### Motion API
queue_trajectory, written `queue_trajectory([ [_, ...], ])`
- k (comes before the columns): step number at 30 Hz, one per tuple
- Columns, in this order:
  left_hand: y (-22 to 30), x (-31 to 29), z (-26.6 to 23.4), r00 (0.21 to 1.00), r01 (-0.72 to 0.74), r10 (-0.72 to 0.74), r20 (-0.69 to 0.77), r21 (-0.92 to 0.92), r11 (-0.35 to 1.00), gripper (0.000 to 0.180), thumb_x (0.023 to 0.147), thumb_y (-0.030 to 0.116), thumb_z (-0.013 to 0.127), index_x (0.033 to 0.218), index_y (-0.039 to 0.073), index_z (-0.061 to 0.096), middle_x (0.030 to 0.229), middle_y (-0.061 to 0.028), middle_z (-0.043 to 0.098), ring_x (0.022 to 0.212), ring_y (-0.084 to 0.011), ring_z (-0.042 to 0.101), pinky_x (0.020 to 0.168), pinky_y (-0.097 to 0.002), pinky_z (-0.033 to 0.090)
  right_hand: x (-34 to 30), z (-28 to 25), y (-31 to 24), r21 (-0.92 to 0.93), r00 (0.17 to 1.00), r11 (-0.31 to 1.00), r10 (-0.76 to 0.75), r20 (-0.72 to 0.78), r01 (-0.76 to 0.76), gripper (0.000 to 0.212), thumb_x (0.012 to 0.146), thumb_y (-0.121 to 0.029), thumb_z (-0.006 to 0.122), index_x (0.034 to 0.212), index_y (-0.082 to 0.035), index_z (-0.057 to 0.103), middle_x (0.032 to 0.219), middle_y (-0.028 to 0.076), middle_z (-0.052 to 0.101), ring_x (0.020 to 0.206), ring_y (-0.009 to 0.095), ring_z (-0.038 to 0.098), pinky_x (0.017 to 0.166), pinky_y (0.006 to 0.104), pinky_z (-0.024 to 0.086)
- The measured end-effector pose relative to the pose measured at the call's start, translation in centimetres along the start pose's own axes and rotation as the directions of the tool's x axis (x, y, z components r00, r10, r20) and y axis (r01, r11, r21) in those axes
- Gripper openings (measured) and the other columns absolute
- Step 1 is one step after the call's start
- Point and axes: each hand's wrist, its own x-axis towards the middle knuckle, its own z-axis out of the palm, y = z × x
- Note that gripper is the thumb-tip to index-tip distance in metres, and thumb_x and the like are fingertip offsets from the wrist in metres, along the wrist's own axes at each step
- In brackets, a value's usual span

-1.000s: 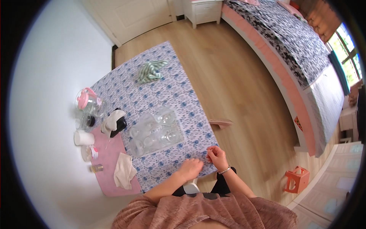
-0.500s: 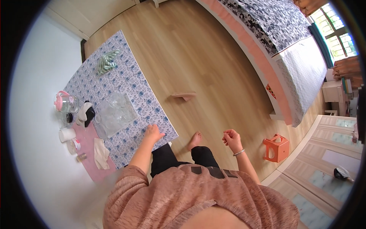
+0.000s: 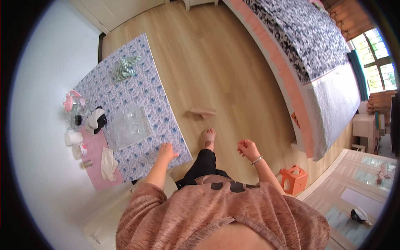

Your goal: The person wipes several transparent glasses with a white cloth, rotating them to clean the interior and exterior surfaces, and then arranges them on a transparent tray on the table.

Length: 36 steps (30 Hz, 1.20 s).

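My left hand (image 3: 167,154) rests at the near edge of a table with a blue-flowered cloth (image 3: 168,121), fingers stretched out and thumb apart, holding nothing. My right hand (image 3: 248,151) hangs over the floor to the right. Its fingers are curled in and I see nothing in them; a silver bangle (image 3: 257,160) circles that wrist. Beyond my left hand lies a clear tray (image 3: 146,121) with clear glassware on it. Farther back on the cloth is a crumpled green-and-white striped cloth (image 3: 126,68).
Along the wall stand a pink-lidded clear jug (image 3: 77,104), a white roll (image 3: 73,138) and a jar (image 3: 79,151). A beige cloth (image 3: 108,163) lies on a pink mat (image 3: 92,166). A slipper (image 3: 203,112) is on the floor, an orange stool (image 3: 294,180) to my right, a bed (image 3: 333,100) beyond.
One leg has stepped forward, so the foot is nearer the slipper. The left hand stays by the table edge. The right hand has shifted slightly left, its fingers still curled.
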Motion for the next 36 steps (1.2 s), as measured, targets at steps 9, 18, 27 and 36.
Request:
queue_trajectory([
  [9, -0.4, 0.2, 0.3, 0.998, 0.032, -0.034, 0.06, 0.049, 0.998, 0.055, 0.06, 0.035, 0.075, 0.096, 0.0, 0.054, 0.1, -0.019, 0.053, 0.099, -0.0313, 0.05, 0.08, -0.0359, 0.045, 3.0, -2.5, -6.9, -0.029, 0.999, 0.998, 0.049, 0.01, -0.048, 0.014, 0.081, -0.01, 0.052, 0.091, 0.0, 0.053, 0.069, 0.006, 0.059, 0.055, 0.01, 0.055, 0.046, 0.0211, 0.045],
  [18, -0.1, -0.2, 0.2, 0.985, 0.158, -0.166, -0.049, -0.137, 0.978, 0.048, 0.058, 0.028, 0.077, 0.094, 0.002, 0.056, 0.101, -0.0172, 0.052, 0.095, -0.0317, 0.053, 0.076, -0.0386, 0.046, 5.2, 0.5, -13.2, -0.208, 0.984, 0.977, -0.015, 0.179, 0.052, 0.015, 0.081, -0.009, 0.051, 0.091, 0.002, 0.055, 0.067, 0.006, 0.058, 0.054, 0.009, 0.054, 0.045, 0.0202, 0.043],
  [27, -0.5, 0.4, 2.8, 0.968, 0.231, -0.245, -0.056, -0.189, 0.954, 0.048, 0.057, 0.028, 0.077, 0.094, 0.005, 0.058, 0.104, -0.017, 0.05, 0.093, -0.0319, 0.054, 0.074, -0.0387, 0.047, 9.1, 3.7, -17.3, -0.362, 0.918, 0.918, -0.008, 0.396, 0.164, 0.019, 0.081, -0.012, 0.051, 0.094, 0.002, 0.055, 0.068, 0.005, 0.059, 0.055, 0.009, 0.054, 0.048, 0.0199, 0.045],
  [36, 0.8, 1.6, -0.1, 0.933, 0.354, -0.359, 0.003, -0.18, 0.918, 0.044, 0.065, 0.032, 0.071, 0.094, 0.002, 0.058, 0.1, -0.0163, 0.054, 0.092, -0.029, 0.056, 0.075, -0.0385, 0.048, 11.6, 3.6, -20.5, -0.447, 0.896, 0.861, -0.022, 0.444, 0.243, 0.016, 0.081, -0.013, 0.052, 0.091, -0.001, 0.055, 0.068, 0.005, 0.06, 0.055, 0.008, 0.055, 0.045, 0.0201, 0.044],
])
